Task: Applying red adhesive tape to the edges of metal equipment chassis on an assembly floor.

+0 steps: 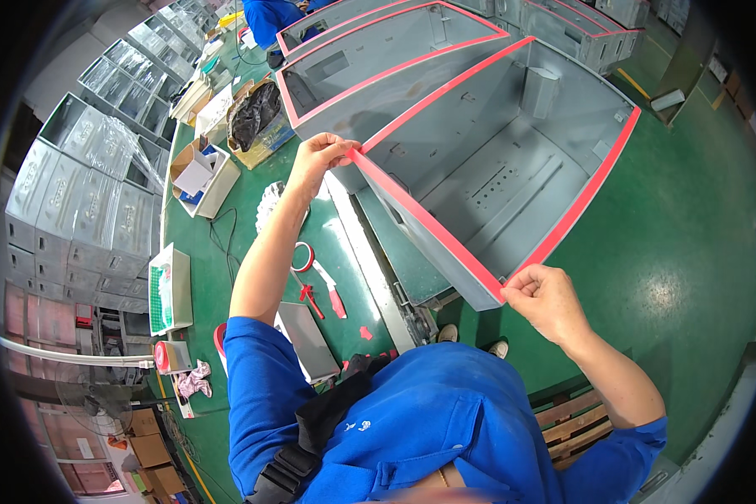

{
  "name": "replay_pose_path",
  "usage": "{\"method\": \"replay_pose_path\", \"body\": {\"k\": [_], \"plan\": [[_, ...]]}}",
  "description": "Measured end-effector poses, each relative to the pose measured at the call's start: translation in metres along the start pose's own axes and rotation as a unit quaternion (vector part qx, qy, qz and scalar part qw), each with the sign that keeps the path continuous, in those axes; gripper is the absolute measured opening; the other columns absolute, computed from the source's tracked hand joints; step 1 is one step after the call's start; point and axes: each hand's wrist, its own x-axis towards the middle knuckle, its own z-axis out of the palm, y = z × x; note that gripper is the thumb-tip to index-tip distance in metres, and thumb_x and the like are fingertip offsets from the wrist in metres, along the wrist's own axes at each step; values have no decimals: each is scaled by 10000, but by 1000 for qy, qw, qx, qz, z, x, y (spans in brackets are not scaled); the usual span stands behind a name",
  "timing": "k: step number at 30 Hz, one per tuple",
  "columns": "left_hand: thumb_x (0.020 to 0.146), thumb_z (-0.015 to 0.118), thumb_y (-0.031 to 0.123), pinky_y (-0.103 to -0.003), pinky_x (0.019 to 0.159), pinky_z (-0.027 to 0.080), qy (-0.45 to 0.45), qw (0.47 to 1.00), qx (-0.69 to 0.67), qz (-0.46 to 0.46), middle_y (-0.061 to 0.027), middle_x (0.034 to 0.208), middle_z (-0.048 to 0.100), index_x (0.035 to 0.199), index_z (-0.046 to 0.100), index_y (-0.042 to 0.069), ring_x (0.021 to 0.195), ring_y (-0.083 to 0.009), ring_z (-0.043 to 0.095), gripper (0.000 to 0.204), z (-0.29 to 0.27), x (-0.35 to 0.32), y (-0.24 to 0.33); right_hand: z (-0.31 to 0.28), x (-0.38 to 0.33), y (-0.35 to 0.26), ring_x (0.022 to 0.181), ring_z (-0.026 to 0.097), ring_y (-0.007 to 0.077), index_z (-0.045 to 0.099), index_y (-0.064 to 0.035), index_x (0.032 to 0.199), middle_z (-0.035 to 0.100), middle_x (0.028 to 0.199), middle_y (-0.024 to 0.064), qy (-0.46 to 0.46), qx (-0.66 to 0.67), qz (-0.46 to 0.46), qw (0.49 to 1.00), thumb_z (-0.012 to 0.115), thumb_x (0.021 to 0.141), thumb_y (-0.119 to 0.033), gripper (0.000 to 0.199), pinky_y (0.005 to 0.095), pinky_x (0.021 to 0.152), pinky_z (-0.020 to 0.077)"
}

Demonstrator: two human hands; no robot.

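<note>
An open-topped grey metal cabinet shell [479,143] lies before me, its rim edged with red tape [429,220]. At the left corner of the near rim, my left hand [319,160] pinches the tape between thumb and fingers. My right hand [548,301] is closed in a pinch at the other end of that edge, by the right corner. Between my hands the strip runs straight along the rim. Whether it is stuck down along its full length I cannot tell. Slots and small holes mark the inside of the shell.
More taped shells [386,63] stand behind this one. On the green table to the left lie a tape roll [303,257], red scraps [366,333] and a white bin [208,181]. Stacked grey housings [84,202] fill the far left. A wooden pallet [575,424] is at lower right.
</note>
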Motion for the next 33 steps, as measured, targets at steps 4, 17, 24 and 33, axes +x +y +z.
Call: {"method": "replay_pose_path", "body": {"k": [4, 17, 24, 33], "plan": [[777, 600, 63, -216, 681, 480, 2, 1000, 6, 0, -144, 878, 642, 776, 561, 17, 794, -144, 609, 60, 2, -1, 2, 1, 0, 1, 534, 573, 109, 609, -4, 728, 596, 567, 45, 4, 1, -2, 1000, 622, 735, -142, 139, 253, 537, 449], [769, 609, 56, -220, 688, 482, 10, 1000, 7, -6, -138, 882, 638, 777, 564, 16, 811, -152, 610, 61, 3, -2, 3, 5, -4, 3, 490, 537, 130, 594, -21, 758, 542, 524, 28, 39, -37, -40, 998, 637, 720, -126, 119, 274, 506, 434], [770, 607, 57, -221, 694, 479, 10, 1000, 11, -5, -135, 896, 638, 810, 582, -7, 809, -147, 605, 79, 3, -4, 3, 20, -13, 26, 545, 506, 128, 528, -27, 892, 521, 688, 45, 137, 26, -159, 977, 631, 728, -29, 193, 270, 508, 429], [768, 602, 68, -246, 745, 463, 16, 999, 34, -31, -137, 921, 636, 817, 598, -6, 831, -146, 594, 89, 4, 0, 2, 31, -20, 46, 873, 546, 266, 584, -2, 950, 562, 964, 114, 249, -217, -437, 837, 578, 710, 1, 241, 359, 721, 443]]}}
